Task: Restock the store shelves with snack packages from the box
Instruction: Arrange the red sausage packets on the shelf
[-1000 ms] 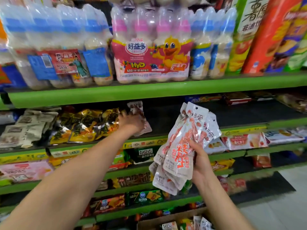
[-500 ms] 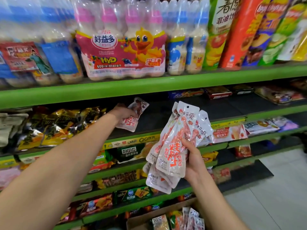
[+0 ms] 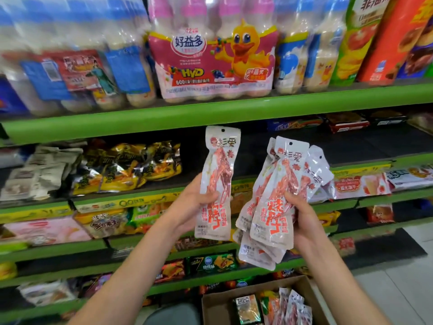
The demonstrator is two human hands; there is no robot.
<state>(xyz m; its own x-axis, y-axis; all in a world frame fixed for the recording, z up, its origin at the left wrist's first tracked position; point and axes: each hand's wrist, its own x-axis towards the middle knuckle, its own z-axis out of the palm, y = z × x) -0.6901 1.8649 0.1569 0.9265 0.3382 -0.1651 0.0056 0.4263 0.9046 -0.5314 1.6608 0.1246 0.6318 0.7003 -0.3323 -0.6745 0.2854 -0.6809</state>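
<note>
My bare arms and hands

My left hand (image 3: pixel 191 202) and right hand (image 3: pixel 302 216) wear no gloves, rings or watch; both forearms are sleeveless up to the frame's edge.

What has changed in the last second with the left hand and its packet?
The left hand drew back from the shelf toward the body and now holds one white-and-red packet upright. The right hand keeps its bundle of packets.
</note>
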